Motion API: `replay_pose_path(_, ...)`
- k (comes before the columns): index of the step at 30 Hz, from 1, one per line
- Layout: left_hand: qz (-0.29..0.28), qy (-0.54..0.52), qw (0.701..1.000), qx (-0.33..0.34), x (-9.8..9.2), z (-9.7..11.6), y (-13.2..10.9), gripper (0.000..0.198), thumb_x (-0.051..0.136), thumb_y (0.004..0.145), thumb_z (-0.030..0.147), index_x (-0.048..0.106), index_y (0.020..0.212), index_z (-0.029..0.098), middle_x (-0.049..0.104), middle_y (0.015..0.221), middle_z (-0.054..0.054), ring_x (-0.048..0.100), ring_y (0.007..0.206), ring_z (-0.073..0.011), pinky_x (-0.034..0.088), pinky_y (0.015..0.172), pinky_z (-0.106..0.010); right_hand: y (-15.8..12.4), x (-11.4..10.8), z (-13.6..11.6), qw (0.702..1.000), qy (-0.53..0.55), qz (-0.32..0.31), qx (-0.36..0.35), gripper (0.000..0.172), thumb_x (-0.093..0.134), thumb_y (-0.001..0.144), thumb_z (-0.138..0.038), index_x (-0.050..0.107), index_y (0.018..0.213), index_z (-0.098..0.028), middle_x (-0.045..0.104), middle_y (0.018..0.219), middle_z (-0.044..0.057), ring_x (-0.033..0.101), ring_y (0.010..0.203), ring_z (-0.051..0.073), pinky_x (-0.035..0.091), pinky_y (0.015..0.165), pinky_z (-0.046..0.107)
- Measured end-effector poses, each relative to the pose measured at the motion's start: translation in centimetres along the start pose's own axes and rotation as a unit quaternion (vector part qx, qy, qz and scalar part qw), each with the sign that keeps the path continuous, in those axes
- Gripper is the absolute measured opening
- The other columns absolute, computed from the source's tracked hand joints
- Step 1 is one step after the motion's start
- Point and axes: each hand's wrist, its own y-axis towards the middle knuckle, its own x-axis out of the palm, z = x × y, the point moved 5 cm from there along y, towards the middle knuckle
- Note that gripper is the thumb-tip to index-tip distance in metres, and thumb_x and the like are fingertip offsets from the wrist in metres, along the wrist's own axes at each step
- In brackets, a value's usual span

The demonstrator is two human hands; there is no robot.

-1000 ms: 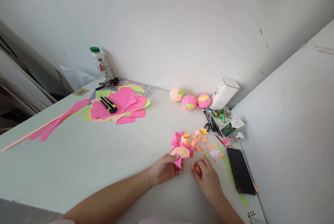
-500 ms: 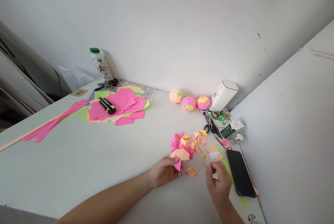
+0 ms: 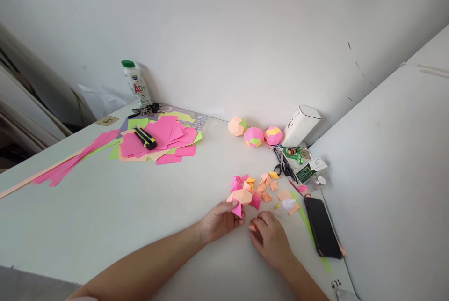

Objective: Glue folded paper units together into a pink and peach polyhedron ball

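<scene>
My left hand [image 3: 222, 221] holds a partly built folded-paper model [image 3: 242, 195], peach on top with a pink point hanging down. The thumb presses on its near edge, and the fingers curl behind it. Beside it, to the right, my right hand [image 3: 270, 235] pinches a small orange folded paper piece [image 3: 252, 227], most of it hidden by the fingers. Beyond the model lie loose pink folded pieces [image 3: 235, 184] and orange folded pieces [image 3: 266, 196], with a few yellow ones among them.
Three finished paper balls [image 3: 253, 136] stand by the wall near a white box [image 3: 300, 125]. At the right are scissors [image 3: 278, 168], a small jar [image 3: 320, 181] and a black phone [image 3: 322, 227]. A cutter [image 3: 145, 138] lies on paper sheets [image 3: 164, 135] near a bottle [image 3: 136, 85].
My right hand has moved left from near the paper scraps and closed on the orange piece that lay on the table. The left hand still holds the model.
</scene>
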Motion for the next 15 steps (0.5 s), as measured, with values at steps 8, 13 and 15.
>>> replay_pose_path(8, -0.015, 0.003, 1.0, -0.011, 0.1, -0.1, -0.1, 0.016, 0.061, 0.081, 0.024, 0.066, 0.076, 0.01, 0.062, 0.071, -0.006, 0.059, 0.075, -0.0164, 0.046, 0.072, -0.03, 0.1, -0.8, 0.7, 0.985, 0.163, 0.056, 0.017, 0.015, 0.049, 0.085, -0.014, 0.063, 0.081, -0.019, 0.063, 0.074, 0.006, 0.056, 0.074, 0.02, 0.047, 0.066, 0.033)
replay_pose_path(13, -0.032, 0.007, 0.999, -0.04, 0.3, -0.4, -0.3, 0.019, 0.059, 0.082, 0.026, 0.067, 0.08, 0.008, 0.066, 0.078, -0.011, 0.063, 0.083, -0.02, 0.046, 0.079, -0.032, -0.2, -0.6, 1.7, 0.902, 0.393, 0.011, 0.177, 0.014, 0.059, 0.083, -0.031, 0.065, 0.088, -0.02, 0.068, 0.081, 0.005, 0.063, 0.074, 0.019, 0.052, 0.067, 0.03)
replay_pose_path(15, -0.04, 0.01, 0.998, -0.05, 0.5, -0.5, -0.4, 0.018, 0.057, 0.083, 0.024, 0.067, 0.085, 0.009, 0.067, 0.081, -0.011, 0.063, 0.086, -0.0211, 0.046, 0.081, -0.033, -0.5, -0.4, 1.9, 0.876, 0.434, 0.004, 0.208, 0.018, 0.062, 0.081, -0.034, 0.065, 0.091, -0.02, 0.066, 0.077, 0.004, 0.063, 0.072, 0.018, 0.052, 0.066, 0.029)
